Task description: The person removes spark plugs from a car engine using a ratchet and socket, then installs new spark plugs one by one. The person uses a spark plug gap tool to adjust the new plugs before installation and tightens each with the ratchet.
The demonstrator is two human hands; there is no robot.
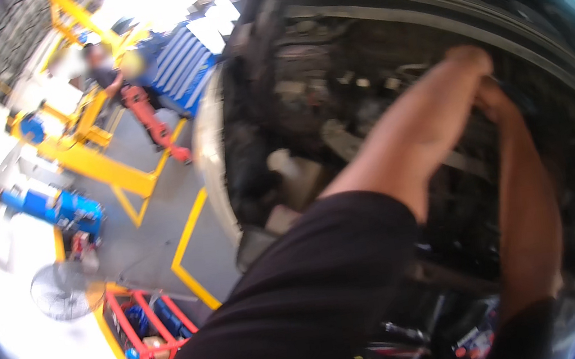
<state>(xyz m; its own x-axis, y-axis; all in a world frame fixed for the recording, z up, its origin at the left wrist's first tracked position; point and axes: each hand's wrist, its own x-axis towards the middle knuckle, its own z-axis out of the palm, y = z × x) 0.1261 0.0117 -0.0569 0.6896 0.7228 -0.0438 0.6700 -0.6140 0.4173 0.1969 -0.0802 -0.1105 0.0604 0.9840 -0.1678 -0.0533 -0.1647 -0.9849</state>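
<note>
Both my arms reach deep into the dark engine bay [329, 50] of a vehicle. My left hand [469, 59] is at its far right part, bent down at the wrist among the dark parts; its fingers are hidden. Just below and close to it is my right hand [493, 100], turned inward, with its fingers blurred and in shadow. What either hand touches there cannot be made out. A whitish plastic reservoir [296, 177] sits to the left of my left forearm. Hoses and metal parts around it are smeared and dim.
A pale body panel [210, 146] borders the bay on the left. Beyond it stand a yellow frame [108, 170], a blue cabinet [179, 70] and a person [140, 104]. A red cart [129, 327], a fan [66, 290] and a blue machine [55, 210] are at left.
</note>
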